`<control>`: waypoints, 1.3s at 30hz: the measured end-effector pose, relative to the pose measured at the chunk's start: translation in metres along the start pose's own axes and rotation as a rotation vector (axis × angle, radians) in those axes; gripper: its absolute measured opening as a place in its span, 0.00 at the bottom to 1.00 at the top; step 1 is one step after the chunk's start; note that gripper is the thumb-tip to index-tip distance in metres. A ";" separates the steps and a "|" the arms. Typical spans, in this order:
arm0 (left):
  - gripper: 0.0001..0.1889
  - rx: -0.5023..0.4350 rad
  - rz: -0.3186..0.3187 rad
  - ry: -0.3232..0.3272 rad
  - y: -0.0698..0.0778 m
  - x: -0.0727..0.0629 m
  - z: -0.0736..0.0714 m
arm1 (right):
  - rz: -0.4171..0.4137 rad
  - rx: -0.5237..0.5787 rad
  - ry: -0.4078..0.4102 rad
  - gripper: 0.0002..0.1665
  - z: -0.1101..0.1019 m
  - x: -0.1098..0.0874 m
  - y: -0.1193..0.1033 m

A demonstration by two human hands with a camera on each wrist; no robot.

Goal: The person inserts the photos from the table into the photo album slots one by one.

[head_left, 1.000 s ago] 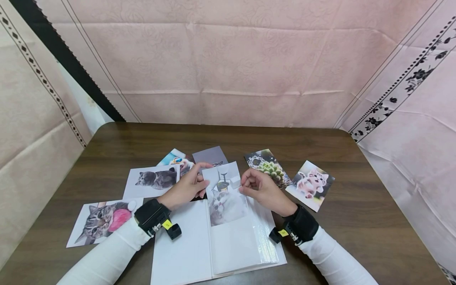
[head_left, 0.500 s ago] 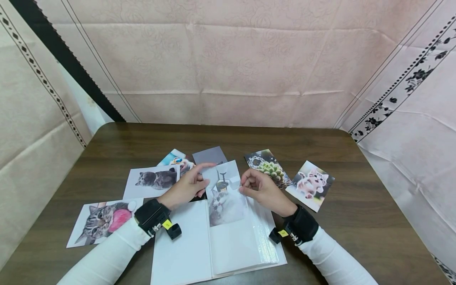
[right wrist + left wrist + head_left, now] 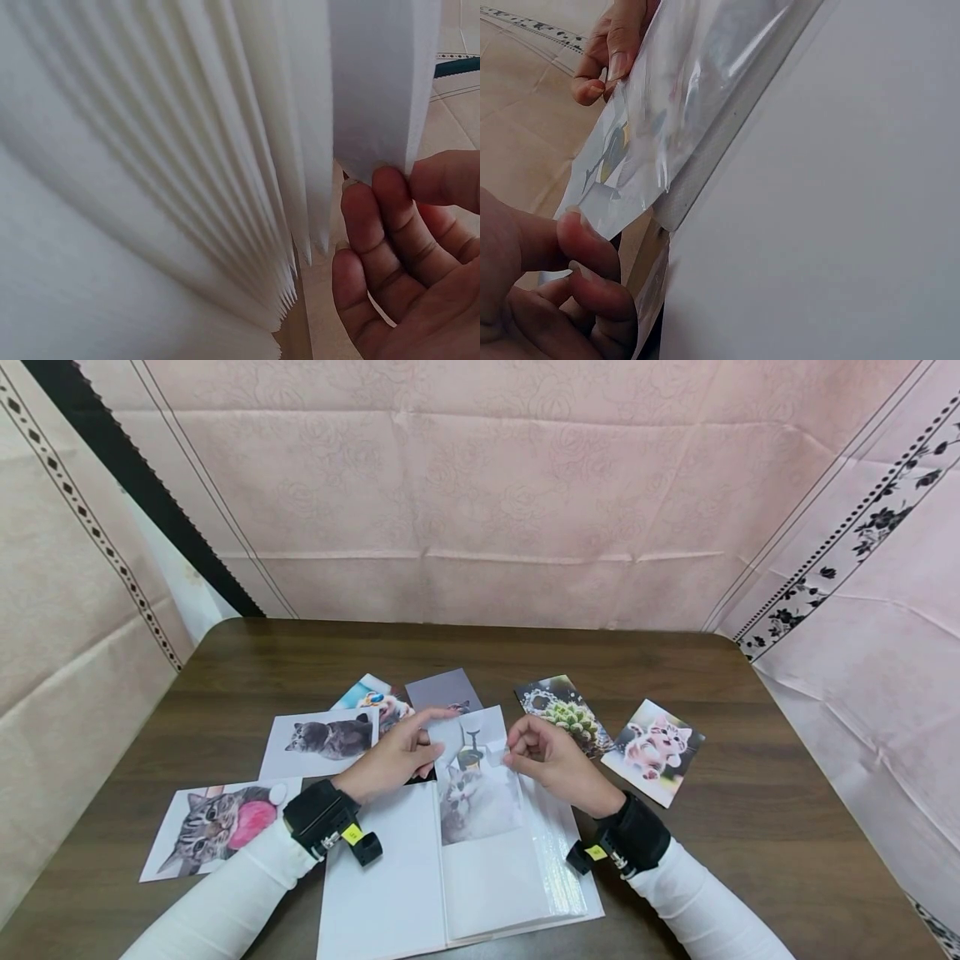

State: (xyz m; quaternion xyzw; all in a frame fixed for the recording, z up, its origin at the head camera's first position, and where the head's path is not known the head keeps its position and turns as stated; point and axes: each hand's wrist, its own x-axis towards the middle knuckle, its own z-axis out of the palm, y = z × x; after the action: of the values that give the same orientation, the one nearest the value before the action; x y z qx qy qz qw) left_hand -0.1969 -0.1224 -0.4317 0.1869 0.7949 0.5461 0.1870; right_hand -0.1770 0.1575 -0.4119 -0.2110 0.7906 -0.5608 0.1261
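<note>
A photo album (image 3: 382,868) lies spread on the table, its bare white left side facing up. Partway into a clear plastic sleeve (image 3: 495,881) on the right side is a photo (image 3: 487,724) of a pale cat and a wine glass, its upper part sticking out of the top. My left hand (image 3: 390,758) pinches the photo by its upper left corner, the index finger along the top edge. With thumb and fingertips my right hand (image 3: 558,762) pinches the sleeve's right edge near its mouth. Fanned album pages (image 3: 187,150) show in the right wrist view.
Loose cat photos lie around the album: a tabby with a pink shape (image 3: 217,827), a grey cat (image 3: 330,739), a pink-toned kitten (image 3: 656,747). A succulent photo (image 3: 566,710) and a grey card (image 3: 444,687) lie behind. A pink cloth (image 3: 480,510) hangs beyond the brown table (image 3: 750,827).
The photo has slid a little further down into the sleeve, and my left hand's index finger has come down with its top edge. My right hand keeps its place.
</note>
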 end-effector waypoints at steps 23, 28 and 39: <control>0.23 -0.030 0.019 -0.028 -0.001 -0.003 -0.001 | -0.001 -0.027 -0.014 0.44 0.000 -0.001 0.001; 0.23 -0.049 0.014 -0.033 -0.001 -0.003 -0.002 | -0.001 -0.020 -0.017 0.43 0.000 -0.001 0.002; 0.24 -0.037 0.017 -0.055 -0.002 -0.001 -0.003 | 0.014 -0.020 -0.009 0.42 0.000 -0.001 -0.001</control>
State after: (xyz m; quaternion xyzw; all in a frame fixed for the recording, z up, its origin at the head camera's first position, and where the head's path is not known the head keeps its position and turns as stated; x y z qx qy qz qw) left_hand -0.1981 -0.1256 -0.4324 0.2051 0.7776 0.5570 0.2074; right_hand -0.1763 0.1578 -0.4110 -0.2091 0.7973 -0.5508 0.1316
